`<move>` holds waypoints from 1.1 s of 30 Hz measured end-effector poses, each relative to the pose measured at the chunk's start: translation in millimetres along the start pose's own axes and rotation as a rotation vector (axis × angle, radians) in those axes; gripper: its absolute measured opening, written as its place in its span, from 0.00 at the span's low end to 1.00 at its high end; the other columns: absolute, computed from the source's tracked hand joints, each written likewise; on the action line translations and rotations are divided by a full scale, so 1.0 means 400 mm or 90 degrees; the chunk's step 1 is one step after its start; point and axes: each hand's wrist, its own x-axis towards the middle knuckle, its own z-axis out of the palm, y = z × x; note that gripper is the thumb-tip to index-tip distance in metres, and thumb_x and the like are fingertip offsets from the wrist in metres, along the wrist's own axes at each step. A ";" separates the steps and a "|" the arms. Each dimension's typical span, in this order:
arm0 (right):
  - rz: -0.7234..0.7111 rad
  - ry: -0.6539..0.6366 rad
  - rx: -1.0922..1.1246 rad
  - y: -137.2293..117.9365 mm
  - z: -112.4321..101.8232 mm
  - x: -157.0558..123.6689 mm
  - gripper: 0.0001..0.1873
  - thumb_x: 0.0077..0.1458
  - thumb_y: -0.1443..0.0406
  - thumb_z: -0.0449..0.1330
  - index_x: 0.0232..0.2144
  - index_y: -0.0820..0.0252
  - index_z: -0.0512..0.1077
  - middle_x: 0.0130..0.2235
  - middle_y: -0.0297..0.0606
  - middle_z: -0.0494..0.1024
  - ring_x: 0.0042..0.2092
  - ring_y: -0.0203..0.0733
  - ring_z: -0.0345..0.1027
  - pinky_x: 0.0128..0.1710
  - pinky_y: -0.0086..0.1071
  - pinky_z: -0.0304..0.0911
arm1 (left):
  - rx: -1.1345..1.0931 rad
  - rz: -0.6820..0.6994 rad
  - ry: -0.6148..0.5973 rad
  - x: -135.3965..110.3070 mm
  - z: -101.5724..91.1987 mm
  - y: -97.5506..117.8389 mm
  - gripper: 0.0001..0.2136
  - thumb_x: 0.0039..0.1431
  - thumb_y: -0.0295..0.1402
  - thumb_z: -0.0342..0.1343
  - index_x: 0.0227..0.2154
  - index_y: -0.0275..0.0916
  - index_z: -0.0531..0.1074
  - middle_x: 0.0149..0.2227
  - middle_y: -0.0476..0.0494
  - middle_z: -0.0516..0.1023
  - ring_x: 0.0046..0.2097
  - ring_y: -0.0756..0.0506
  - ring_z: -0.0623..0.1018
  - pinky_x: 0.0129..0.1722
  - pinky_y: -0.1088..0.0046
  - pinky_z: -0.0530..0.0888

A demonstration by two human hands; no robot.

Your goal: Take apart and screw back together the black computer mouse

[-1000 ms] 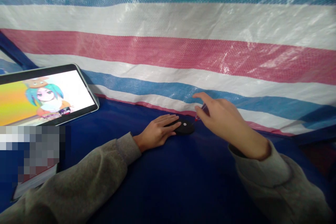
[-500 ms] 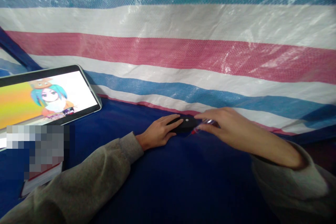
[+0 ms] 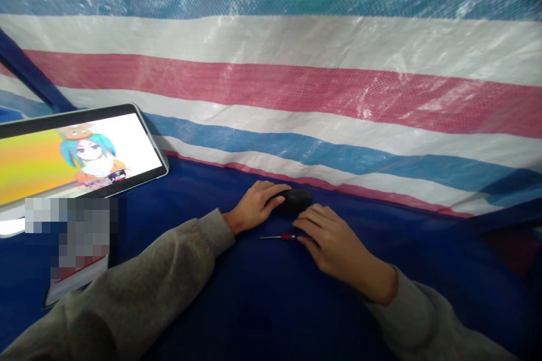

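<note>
A black computer mouse (image 3: 296, 201) rests on the blue surface in front of me, its rounded dark side showing. My left hand (image 3: 259, 203) grips the mouse's left end between thumb and fingers. Close by on the right, my right hand (image 3: 328, 237) is closed around the handle of a small screwdriver (image 3: 284, 236). The red collar and thin metal shaft stick out to the left, low over the surface. Most of the screwdriver's handle is hidden by the fingers.
A tablet (image 3: 144, 149) with a cartoon picture stands at the left. In front of it lies a partly blurred-out flat item (image 3: 78, 282). A striped plastic sheet (image 3: 296, 84) hangs as a wall behind the blue surface (image 3: 271, 304).
The mouse showed a flat face with a pale dot before; now its rounded side shows. My right hand has drawn back toward me with the screwdriver, whose shaft now points left.
</note>
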 end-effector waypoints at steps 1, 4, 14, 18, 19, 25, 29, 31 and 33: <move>0.008 0.059 -0.006 -0.003 0.009 0.000 0.13 0.59 0.67 0.55 0.46 0.59 0.73 0.48 0.46 0.75 0.51 0.50 0.66 0.51 0.48 0.62 | 0.004 -0.007 -0.002 0.002 0.000 -0.001 0.18 0.71 0.41 0.40 0.53 0.40 0.69 0.45 0.42 0.77 0.45 0.44 0.75 0.48 0.65 0.71; 0.068 0.172 -0.040 0.001 0.051 -0.003 0.24 0.61 0.61 0.54 0.58 0.64 0.65 0.61 0.55 0.63 0.61 0.56 0.56 0.57 0.53 0.58 | 0.021 -0.020 -0.024 0.009 0.003 -0.003 0.19 0.72 0.40 0.38 0.52 0.40 0.70 0.44 0.43 0.76 0.45 0.45 0.74 0.48 0.65 0.69; 0.163 0.109 0.000 0.021 0.120 0.001 0.29 0.64 0.58 0.48 0.64 0.63 0.55 0.58 0.53 0.66 0.59 0.52 0.61 0.57 0.48 0.61 | 0.087 -0.006 -0.037 0.001 0.003 0.010 0.13 0.70 0.33 0.43 0.51 0.39 0.70 0.48 0.42 0.74 0.49 0.44 0.72 0.51 0.63 0.67; 0.164 0.097 -0.003 0.017 0.106 0.005 0.29 0.64 0.58 0.48 0.65 0.63 0.56 0.58 0.52 0.67 0.58 0.52 0.61 0.56 0.47 0.61 | 0.059 -0.026 -0.001 -0.021 -0.001 0.029 0.11 0.68 0.32 0.48 0.49 0.40 0.70 0.47 0.42 0.75 0.48 0.44 0.74 0.48 0.63 0.69; 0.163 0.096 -0.003 0.017 0.103 0.006 0.29 0.64 0.59 0.48 0.64 0.63 0.56 0.58 0.52 0.67 0.57 0.52 0.61 0.56 0.47 0.61 | 0.054 -0.026 -0.001 -0.026 -0.001 0.030 0.12 0.67 0.31 0.49 0.50 0.39 0.70 0.48 0.42 0.74 0.48 0.44 0.74 0.48 0.64 0.70; 0.159 0.110 0.003 0.016 0.103 0.006 0.28 0.64 0.58 0.49 0.64 0.62 0.58 0.56 0.52 0.69 0.55 0.52 0.63 0.53 0.48 0.63 | 0.064 0.026 0.061 -0.035 0.010 0.016 0.09 0.65 0.30 0.53 0.46 0.39 0.74 0.46 0.42 0.78 0.51 0.42 0.75 0.51 0.59 0.70; 0.158 0.129 0.006 0.018 0.106 0.004 0.29 0.64 0.58 0.49 0.64 0.60 0.57 0.56 0.51 0.69 0.55 0.53 0.64 0.53 0.48 0.63 | 0.057 0.076 0.103 -0.035 0.009 0.016 0.06 0.65 0.28 0.54 0.41 0.38 0.75 0.42 0.43 0.80 0.52 0.41 0.75 0.51 0.59 0.70; 0.156 0.134 0.012 0.020 0.108 0.003 0.29 0.64 0.57 0.49 0.64 0.58 0.57 0.56 0.50 0.69 0.55 0.53 0.64 0.53 0.49 0.63 | 0.040 0.081 0.106 -0.034 0.009 0.016 0.06 0.65 0.28 0.53 0.39 0.38 0.75 0.41 0.44 0.81 0.51 0.42 0.76 0.50 0.61 0.70; 0.153 0.135 0.019 0.022 0.108 0.003 0.29 0.64 0.57 0.49 0.64 0.57 0.57 0.56 0.50 0.69 0.55 0.53 0.64 0.53 0.49 0.63 | 0.018 0.070 0.103 -0.034 0.011 0.013 0.05 0.65 0.29 0.54 0.38 0.38 0.75 0.41 0.43 0.80 0.48 0.43 0.77 0.49 0.62 0.71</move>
